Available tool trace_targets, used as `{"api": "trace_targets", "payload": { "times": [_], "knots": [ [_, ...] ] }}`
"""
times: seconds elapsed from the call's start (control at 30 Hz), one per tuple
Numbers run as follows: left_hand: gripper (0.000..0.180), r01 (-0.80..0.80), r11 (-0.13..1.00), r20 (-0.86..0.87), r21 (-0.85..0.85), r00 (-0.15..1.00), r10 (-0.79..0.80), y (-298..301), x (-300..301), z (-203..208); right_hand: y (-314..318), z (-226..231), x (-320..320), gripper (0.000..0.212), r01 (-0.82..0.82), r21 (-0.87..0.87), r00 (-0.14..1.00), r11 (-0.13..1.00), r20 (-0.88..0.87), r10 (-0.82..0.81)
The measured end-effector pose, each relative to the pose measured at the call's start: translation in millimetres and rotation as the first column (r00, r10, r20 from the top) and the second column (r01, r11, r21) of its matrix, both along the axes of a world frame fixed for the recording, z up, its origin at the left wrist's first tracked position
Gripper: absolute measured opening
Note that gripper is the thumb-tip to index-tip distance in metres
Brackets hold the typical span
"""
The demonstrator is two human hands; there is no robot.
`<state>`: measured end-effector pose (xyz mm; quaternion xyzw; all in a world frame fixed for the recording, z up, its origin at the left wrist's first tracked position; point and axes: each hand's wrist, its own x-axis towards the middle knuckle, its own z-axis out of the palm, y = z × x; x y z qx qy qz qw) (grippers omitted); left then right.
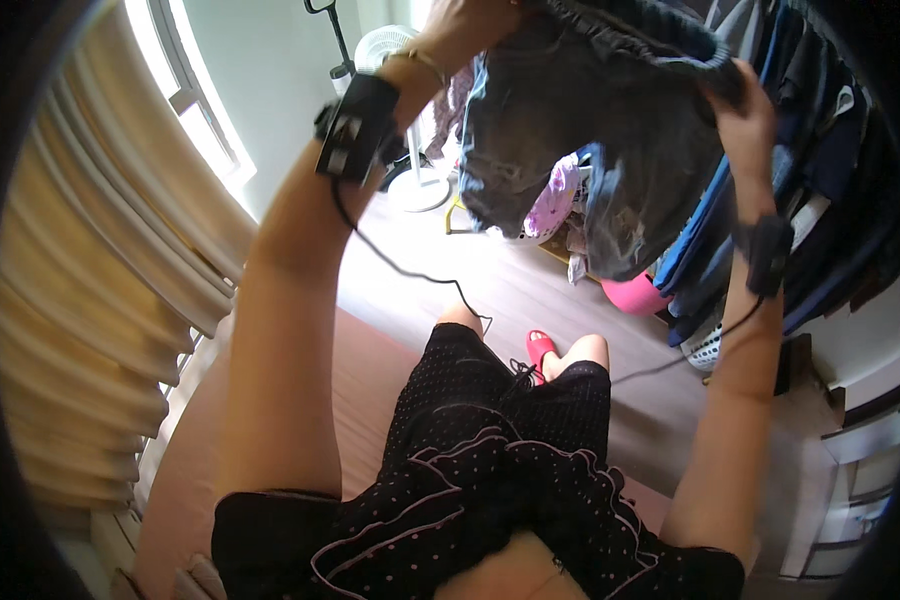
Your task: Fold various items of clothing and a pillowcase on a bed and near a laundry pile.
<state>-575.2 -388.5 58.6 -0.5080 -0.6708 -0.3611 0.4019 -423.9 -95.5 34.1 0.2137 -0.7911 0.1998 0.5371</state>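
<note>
A pair of dark denim shorts [610,120] hangs spread out in front of me, waistband up and both legs dangling. My left hand [470,28] is closed on one end of the waistband, near the upper edge of the view, where its fingers are partly cut off. At the other end of the waistband, my right hand [745,110] grips the cloth, its fingers folded round it. Black devices [360,125] with cables are strapped to both of my wrists.
Hanging clothes [820,170] crowd the right side. Beyond the shorts are a pink tub [637,294] and a white standing fan [417,188]. Beige curtains [100,250] line the left by a window. I sit on a pink-sheeted bed [355,365]. A red slipper [540,350] is on my foot.
</note>
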Motion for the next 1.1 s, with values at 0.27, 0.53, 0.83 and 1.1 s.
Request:
{"api": "trace_targets", "payload": {
  "times": [0.27, 0.53, 0.83, 1.1],
  "knots": [
    [0.041, 0.322, 0.522, 0.481, -0.790, 0.853, 0.203, -3.6, 43.1, -194.3, -27.2, -203.8, 41.8, 0.044, -0.324, -0.060, 0.310, 0.944, 0.936, 0.166],
    [0.038, 0.079, 0.894, 0.322, -0.440, 0.944, 0.076, 0.8, 12.4, -154.9, -2.4, -167.1, 26.7, 0.052, -0.097, -0.451, 0.491, 0.887, 0.754, 0.437],
    [0.035, 0.101, 0.884, 0.269, -0.456, 0.963, 0.028, 35.2, 3.2, -124.9, -20.2, -124.2, 31.8, 0.027, -0.015, -0.212, 0.763, 0.977, 0.629, 0.148],
    [0.035, -0.026, 0.905, 0.151, -0.424, 0.984, 0.099, 35.2, -5.6, -107.1, -8.8, -92.0, 18.0, 0.034, 0.095, -0.099, 0.803, 0.991, 0.596, -0.017]
  ]
}}
